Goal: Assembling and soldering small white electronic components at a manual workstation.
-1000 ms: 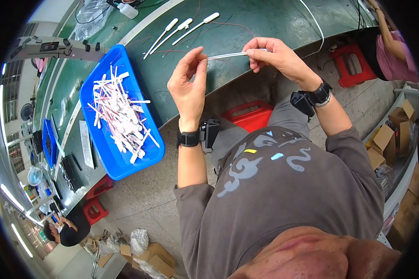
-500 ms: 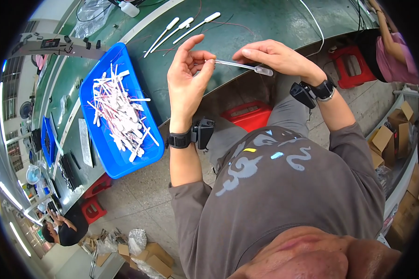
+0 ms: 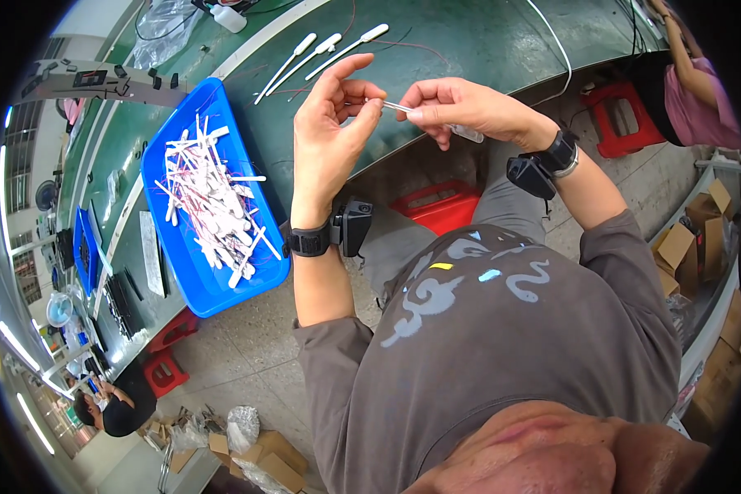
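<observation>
Dozens of thin white sticks with red wire tails (image 3: 210, 198) lie heaped in the blue tray (image 3: 188, 284) at the left, on the green bench (image 3: 469, 49). Just right of the tray, three more white-tipped probes (image 3: 317, 51) lie loose on the bench top. Next comes the left hand (image 3: 331, 136), raised above the bench edge, fingers curled and thumb meeting fingertips on the near end of a slim clear tube (image 3: 403, 109). A second ago that piece was stretched out flat between hands held farther apart; now the hands have closed in and the tube runs short between them, so the work looks to have passed from straightening to fine fitting at the end. The right hand (image 3: 469, 111) pinches the other end; a clear, blurred bit under its fingers may be the tube's tail. At the far right, another person's arm in a pink sleeve (image 3: 700, 82) reaches toward the bench.
</observation>
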